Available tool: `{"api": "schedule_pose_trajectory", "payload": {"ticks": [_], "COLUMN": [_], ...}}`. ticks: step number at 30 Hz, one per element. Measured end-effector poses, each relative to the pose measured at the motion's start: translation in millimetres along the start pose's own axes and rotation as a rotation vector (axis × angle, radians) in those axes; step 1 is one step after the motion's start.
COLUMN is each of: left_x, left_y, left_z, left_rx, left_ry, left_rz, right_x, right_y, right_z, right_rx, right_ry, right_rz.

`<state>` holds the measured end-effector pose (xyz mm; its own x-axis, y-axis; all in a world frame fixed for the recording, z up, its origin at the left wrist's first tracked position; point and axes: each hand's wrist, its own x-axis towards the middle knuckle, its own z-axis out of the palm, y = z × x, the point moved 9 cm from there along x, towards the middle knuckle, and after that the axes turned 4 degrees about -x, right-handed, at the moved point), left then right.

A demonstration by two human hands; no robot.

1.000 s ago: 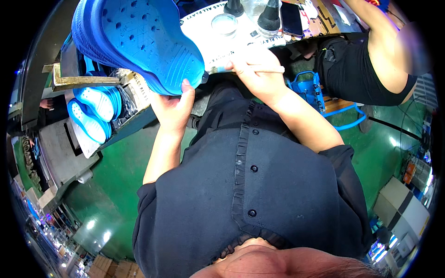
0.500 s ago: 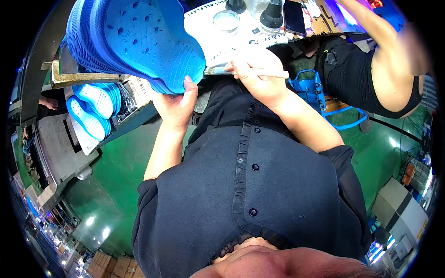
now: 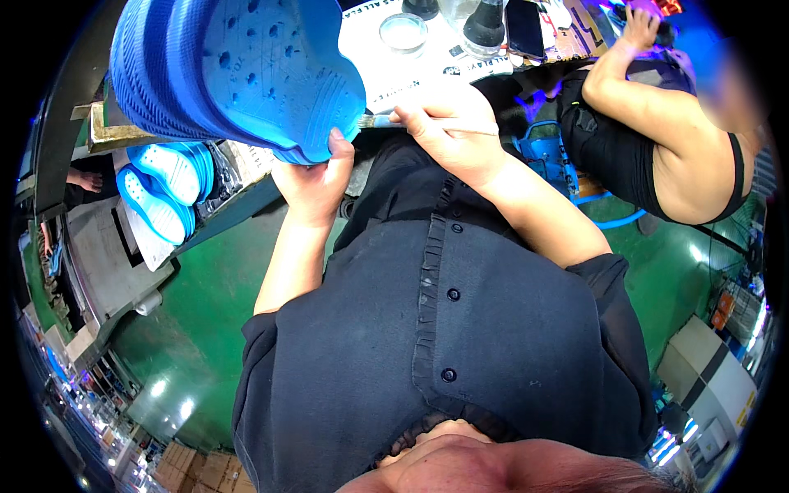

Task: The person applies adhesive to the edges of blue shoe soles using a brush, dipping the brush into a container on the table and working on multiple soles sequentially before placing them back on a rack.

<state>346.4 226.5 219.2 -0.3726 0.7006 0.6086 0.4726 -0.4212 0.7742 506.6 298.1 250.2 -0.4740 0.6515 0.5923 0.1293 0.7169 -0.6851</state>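
My left hand (image 3: 314, 177) grips the heel end of a big blue shoe sole (image 3: 238, 70), held up with its dotted underside facing me. My right hand (image 3: 448, 127) pinches a thin brush (image 3: 380, 122) whose metal ferrule and bristles point left at the sole's edge, touching or almost touching it. Both forearms rise from my dark buttoned shirt at the frame's lower half.
Two more blue soles (image 3: 164, 189) lie on a grey rack at the left. A white worktable (image 3: 427, 57) ahead carries a round glass dish (image 3: 403, 31), dark bottles (image 3: 483, 25) and a phone (image 3: 523, 26). A co-worker's arm (image 3: 657, 123) reaches over it at the right. Green floor below.
The sole has come closer and higher in view, and my right hand has brought the brush leftward up to its edge. The co-worker's arm shifted over the table.
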Motion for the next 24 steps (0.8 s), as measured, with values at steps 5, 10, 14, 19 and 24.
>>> {"api": "schedule_pose_trajectory", "payload": {"ticks": [5, 10, 14, 19, 24], "left_x": [-2.8, -2.8, -2.9, -2.9, 1.2], "left_y": [-14.8, -17.1, -20.0, -18.5, -10.3], "left_z": [-2.5, -0.1, -0.4, -0.7, 5.2], "left_rx": [-0.107, -0.186, -0.207, -0.201, -0.157], "left_ry": [0.004, 0.005, 0.009, 0.007, -0.033], "left_rz": [-0.115, -0.21, -0.238, -0.233, -0.242], "right_x": [-9.1, -10.8, -6.4, -15.1, -9.8], "right_y": [7.9, 10.0, -7.4, 15.4, 13.2], "right_z": [-4.9, -4.1, -1.3, -7.5, -3.9], "right_rx": [-0.036, 0.082, -0.088, 0.04, 0.072], "right_ry": [0.034, 0.054, 0.002, 0.033, 0.081], "right_rz": [0.016, 0.098, -0.131, 0.133, 0.054]}}
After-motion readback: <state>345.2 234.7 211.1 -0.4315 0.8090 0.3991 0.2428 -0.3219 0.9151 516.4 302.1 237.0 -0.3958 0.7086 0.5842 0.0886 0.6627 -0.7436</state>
